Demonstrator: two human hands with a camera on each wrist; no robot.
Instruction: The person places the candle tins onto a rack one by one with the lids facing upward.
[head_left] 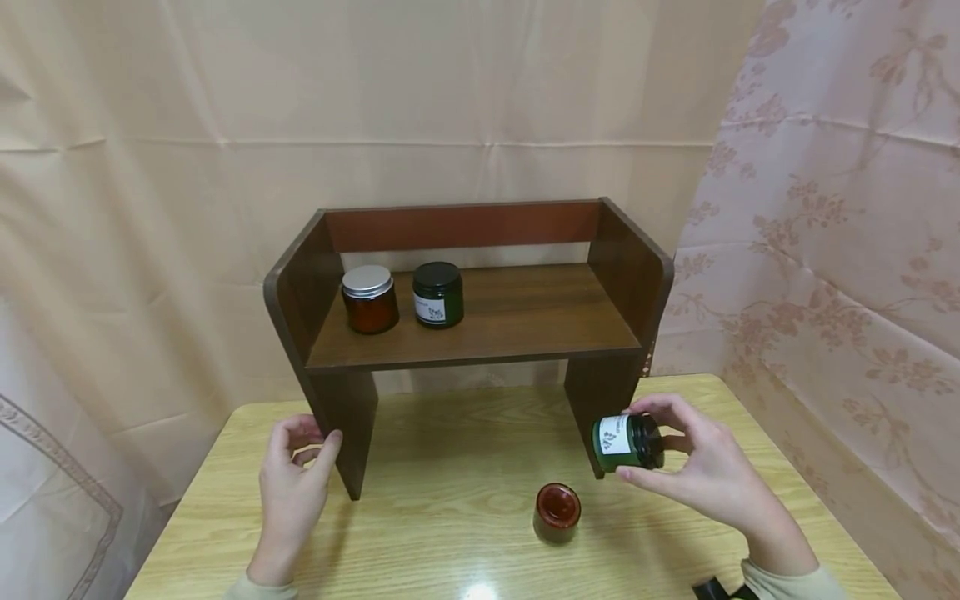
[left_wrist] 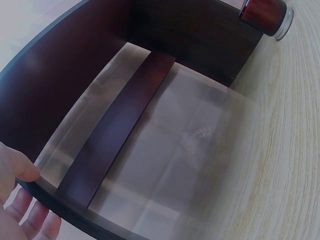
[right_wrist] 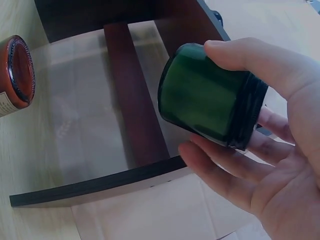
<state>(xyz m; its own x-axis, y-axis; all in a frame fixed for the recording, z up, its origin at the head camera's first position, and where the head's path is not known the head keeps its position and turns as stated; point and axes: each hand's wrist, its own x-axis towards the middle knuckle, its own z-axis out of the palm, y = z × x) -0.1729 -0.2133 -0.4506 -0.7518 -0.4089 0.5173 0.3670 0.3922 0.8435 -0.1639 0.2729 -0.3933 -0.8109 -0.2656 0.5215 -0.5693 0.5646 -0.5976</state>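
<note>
My right hand [head_left: 701, 462] holds a green glass jar [head_left: 615, 442] with a black lid, tipped on its side in front of the shelf's right leg. Thumb and fingers span the jar, and its white label shows in the head view. With thumb inside and fingers outside, my left hand [head_left: 292, 483] grips the left side panel of a dark brown wooden shelf [head_left: 540, 308]. An amber jar [head_left: 557, 507] stands upside down on the table, its silver lid [left_wrist: 285, 24] against the tabletop in the left wrist view.
On the shelf board's left part stand an amber jar [head_left: 371, 312] with a silver lid and a green jar [head_left: 438, 296] with a black lid, both upright. The shelf stands on a light wooden table [head_left: 435, 533]. Beige curtains [head_left: 465, 100] hang behind, a floral one at right.
</note>
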